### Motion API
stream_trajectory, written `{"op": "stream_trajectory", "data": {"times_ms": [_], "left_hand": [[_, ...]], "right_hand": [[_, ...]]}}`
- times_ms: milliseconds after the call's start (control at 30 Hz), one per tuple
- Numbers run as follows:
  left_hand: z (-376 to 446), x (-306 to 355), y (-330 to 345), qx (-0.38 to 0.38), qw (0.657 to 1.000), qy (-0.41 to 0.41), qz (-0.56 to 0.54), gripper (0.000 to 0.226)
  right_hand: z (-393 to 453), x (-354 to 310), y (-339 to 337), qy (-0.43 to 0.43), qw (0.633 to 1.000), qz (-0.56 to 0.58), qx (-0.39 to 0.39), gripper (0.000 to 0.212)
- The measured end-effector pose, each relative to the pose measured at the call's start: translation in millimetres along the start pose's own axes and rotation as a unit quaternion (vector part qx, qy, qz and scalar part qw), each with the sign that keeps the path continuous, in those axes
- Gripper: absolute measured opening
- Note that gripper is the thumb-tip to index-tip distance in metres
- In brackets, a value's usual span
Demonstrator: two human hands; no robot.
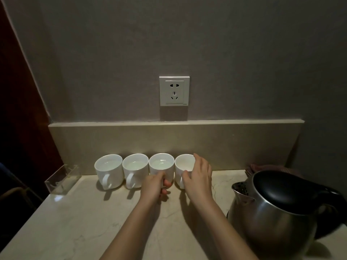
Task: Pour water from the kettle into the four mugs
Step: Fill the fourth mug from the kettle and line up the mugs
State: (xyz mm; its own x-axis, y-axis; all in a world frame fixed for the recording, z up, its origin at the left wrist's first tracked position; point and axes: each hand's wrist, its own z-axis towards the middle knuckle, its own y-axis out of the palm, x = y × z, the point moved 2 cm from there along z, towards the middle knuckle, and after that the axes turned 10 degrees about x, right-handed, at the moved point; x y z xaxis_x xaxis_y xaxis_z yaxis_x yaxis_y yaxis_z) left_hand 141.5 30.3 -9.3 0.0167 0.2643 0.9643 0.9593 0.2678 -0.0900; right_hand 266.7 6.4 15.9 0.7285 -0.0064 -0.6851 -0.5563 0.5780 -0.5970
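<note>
Mugs: four white mugs (pixel 135 168) in a row on counter (pixel 75 222).
Kettle: one kettle (pixel 277 212), standing right.
Hands: my left hand (pixel 153 187) grips third mug's handle; my right hand (pixel 197 177) cups fourth mug.

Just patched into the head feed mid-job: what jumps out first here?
Four white mugs stand in a tight row against the backsplash, the three on the left visibly holding water. Both hands are on that row: the left hand grips the third mug's handle, and the right hand cups the fourth mug. The steel kettle with a black lid sits unheld on the counter at near right.
</note>
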Motion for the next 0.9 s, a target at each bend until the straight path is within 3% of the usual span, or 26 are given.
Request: {"op": "stream_trajectory", "data": {"times_ms": [200,267,367,433,567,667,733,767,900], "left_hand": [[-1.1,3.1,0.3,0.003,1.0,-0.002,0.01,0.026],[-5.1,-0.3,-1.4,0.05,0.998,0.035,0.024,0.024],[-20.3,-6.7,-9.6,0.191,0.975,0.101,0.053,0.023],[-31.4,-3.1,-10.2,0.221,0.961,0.161,0.03,0.018],[-41.2,0.5,13.7,0.098,0.966,0.234,0.045,0.014],[-47.6,-3.7,32.3,0.01,0.975,0.201,0.093,0.028],[-52.0,-5.0,40.4,-0.031,0.989,0.142,0.041,0.017],[-53.9,-4.6,42.4,-0.043,0.99,0.132,0.029,0.006],[-49.7,-6.9,42.7,-0.064,0.989,0.133,0.016,0.016]], "right_hand": [[3.2,-3.8,-13.0,-0.002,0.999,0.044,0.001,0.056],[3.7,-5.0,-15.0,-0.008,0.999,0.047,0.007,0.056],[1.3,-6.4,-17.9,-0.012,0.998,0.053,0.012,0.055],[-1.2,-6.4,-19.0,-0.015,0.998,0.055,0.012,0.055],[-4.9,-8.6,-19.8,-0.024,0.997,0.067,0.018,0.056],[-8.7,-10.9,-22.4,-0.027,0.997,0.066,0.014,0.056],[-9.9,-11.0,-25.8,-0.025,0.997,0.07,0.012,0.056],[-10.0,-10.6,-27.5,-0.026,0.997,0.071,0.013,0.056],[-11.6,-7.7,-32.2,-0.013,0.997,0.079,0.011,0.058]]}}
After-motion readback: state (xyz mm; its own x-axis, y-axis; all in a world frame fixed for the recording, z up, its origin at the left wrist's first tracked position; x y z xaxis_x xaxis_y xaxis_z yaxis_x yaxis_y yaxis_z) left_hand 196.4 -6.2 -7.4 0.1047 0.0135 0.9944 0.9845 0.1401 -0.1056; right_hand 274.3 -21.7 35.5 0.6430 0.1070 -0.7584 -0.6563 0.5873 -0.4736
